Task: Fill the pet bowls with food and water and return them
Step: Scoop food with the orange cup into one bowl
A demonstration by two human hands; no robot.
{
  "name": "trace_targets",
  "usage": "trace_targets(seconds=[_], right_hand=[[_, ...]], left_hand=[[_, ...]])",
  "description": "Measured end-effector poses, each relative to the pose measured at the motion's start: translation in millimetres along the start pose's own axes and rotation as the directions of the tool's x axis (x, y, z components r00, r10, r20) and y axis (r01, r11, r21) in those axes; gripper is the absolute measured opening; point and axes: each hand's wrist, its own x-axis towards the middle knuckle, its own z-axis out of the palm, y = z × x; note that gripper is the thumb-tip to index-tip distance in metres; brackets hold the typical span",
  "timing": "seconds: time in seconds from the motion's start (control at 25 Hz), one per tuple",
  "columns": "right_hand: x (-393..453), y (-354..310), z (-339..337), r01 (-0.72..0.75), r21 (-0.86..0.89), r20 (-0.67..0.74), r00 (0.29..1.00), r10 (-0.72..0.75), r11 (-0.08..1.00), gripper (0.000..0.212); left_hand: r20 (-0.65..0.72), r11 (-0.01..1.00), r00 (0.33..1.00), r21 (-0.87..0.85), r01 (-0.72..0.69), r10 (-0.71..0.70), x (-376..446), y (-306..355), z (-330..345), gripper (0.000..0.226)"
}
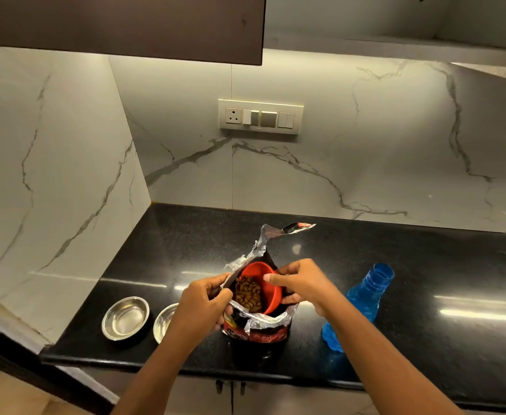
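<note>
Hands worked at a food bag: left hand pinched its rim open, right hand gripped a red scoop of kibble. Steel bowls sat at nine o'clock; lifting level should avoid spills.

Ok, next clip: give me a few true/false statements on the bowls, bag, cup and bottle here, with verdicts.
1. The red cup holds kibble. True.
2. The right hand grips the bottle. False: it holds the cup at the mouth of the bag; the bottle stands untouched to the right.
3. The left hand holds the bag's edge. True.
4. Both steel bowls are full of kibble. False: the left bowl is empty; the other bowl is partly hidden and shows no food.
5. The bottle has its cap on. False: its neck is open.
</note>
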Motion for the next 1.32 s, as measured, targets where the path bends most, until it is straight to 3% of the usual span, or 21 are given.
trace_targets(seconds=[0.08,0.24,0.32,0.56,0.72,0.92,1.08,1.32], right_hand=[[-9,-4,-10,0.027,0.019,-0.03,0.999,-0.027,0.999,0.045],[-28,-14,2,0.159,-0.286,-0.11,0.974,-0.197,0.945,0.05],[-27,-15,12,0.169,-0.337,-0.165,0.958,-0.235,0.926,0.055],[-6,-10,41,0.106,-0.565,-0.205,0.943,-0.264,0.818,0.052],[3,-10,54,0.088,-0.57,-0.174,0.959,-0.225,0.817,0.038],[5,-5,48,0.077,-0.454,-0.108,0.984,-0.14,0.888,0.035],[1,5,32,0.037,-0.129,-0.129,0.99,-0.054,0.991,0.043],[-11,5,-3,0.05,0.208,-0.04,0.998,-0.042,0.977,0.039]], left_hand=[[0.016,1.0,1.0,-0.009,-0.006,0.006,2,-1,0,0.042],[0.042,1.0,0.999,-0.011,-0.027,0.027,5,1,-2,0.042],[0.058,0.999,0.998,-0.006,-0.034,0.034,5,2,-4,0.043],[0.079,0.999,0.996,0.013,-0.046,0.045,3,0,-7,0.044],[0.082,0.998,0.995,0.017,-0.057,0.055,2,0,-7,0.043],[0.058,0.998,0.997,0.023,-0.056,0.055,-1,-1,-6,0.044],[0.014,0.998,0.999,0.051,-0.04,0.04,-3,-2,-5,0.042],[-0.103,0.989,0.992,0.135,-0.063,0.077,1,-2,-1,0.032]])
